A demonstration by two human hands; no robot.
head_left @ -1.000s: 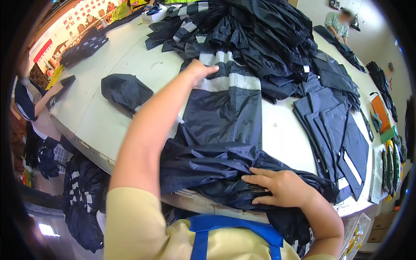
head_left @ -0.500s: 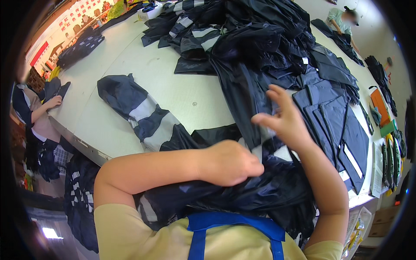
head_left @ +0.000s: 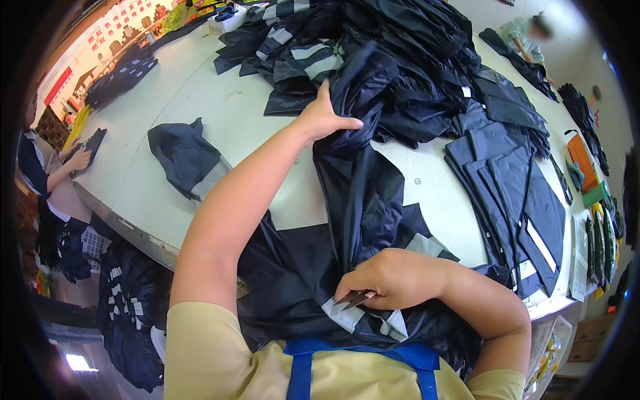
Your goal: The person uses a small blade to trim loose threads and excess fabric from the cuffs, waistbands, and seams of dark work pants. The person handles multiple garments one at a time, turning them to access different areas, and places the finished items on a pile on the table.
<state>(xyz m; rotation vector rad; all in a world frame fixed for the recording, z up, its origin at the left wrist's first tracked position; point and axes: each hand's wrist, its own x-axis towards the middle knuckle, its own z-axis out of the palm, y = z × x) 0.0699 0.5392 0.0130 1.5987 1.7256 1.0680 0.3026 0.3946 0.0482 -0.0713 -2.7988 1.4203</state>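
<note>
Ahead of me on the table, my left hand (head_left: 327,120) is closed around a bunched length of a dark, shiny garment (head_left: 360,193). Its thumb lies over the cloth, and the other fingers are partly hidden. Close to my body, my right hand (head_left: 397,280) grips small dark thread snips (head_left: 357,301), their blades pointing left. Under the blades lies a pale grey band (head_left: 343,315) on the garment. A second pale flap (head_left: 393,325) sticks out just below the right hand. Beyond my left forearm rests a dark sleeve-like end (head_left: 183,157) with a grey band.
A large heap of dark garments (head_left: 413,53) covers the far middle of the white table (head_left: 267,193). Flat folded dark garments (head_left: 507,193) lie at the right. One person (head_left: 57,167) handles cloth at the left edge, another (head_left: 523,37) at the far right. A white basket (head_left: 550,347) stands low right.
My left hand has moved forward and taken hold of the garment farther up. My right hand has come down toward me, now showing the snips at the grey band. The cloth has been spread and shifted.
</note>
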